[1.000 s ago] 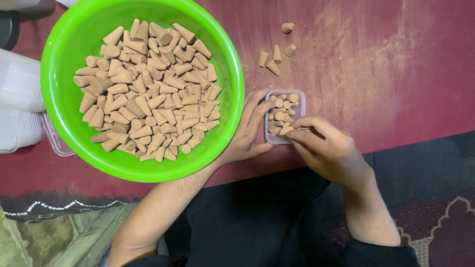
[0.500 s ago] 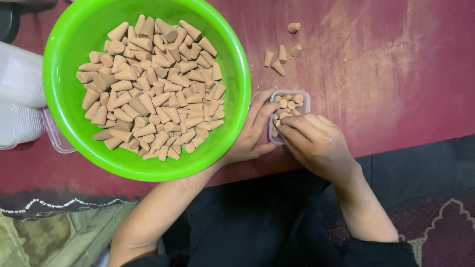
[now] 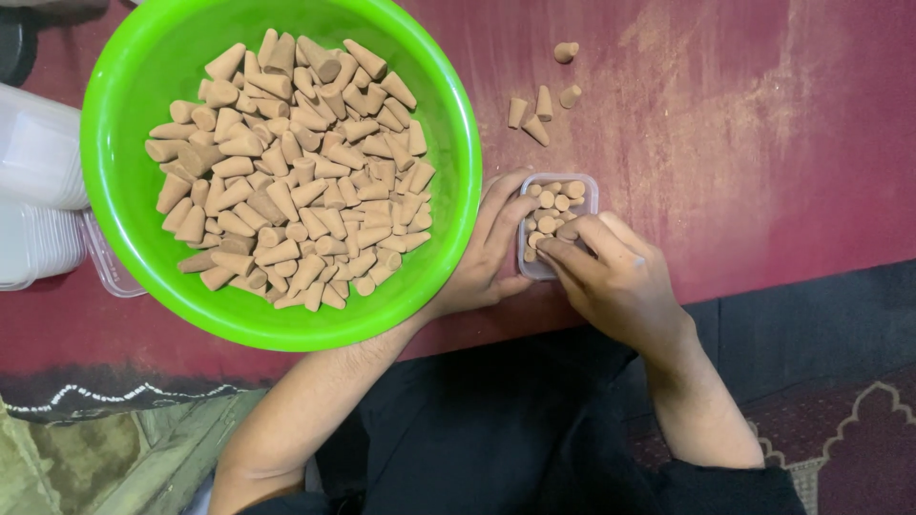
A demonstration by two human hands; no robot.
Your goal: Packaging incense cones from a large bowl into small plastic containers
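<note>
Two hands at small clear box, matte tan cones

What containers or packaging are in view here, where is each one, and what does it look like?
Small clear box: between both hands, square, transparent plastic, holding tan cones.
Green bowl: upper left, round, bright green, full of tan cones.
Stacked clear tubs: left edge, translucent white plastic.
No labels, signs or screens visible.
</note>
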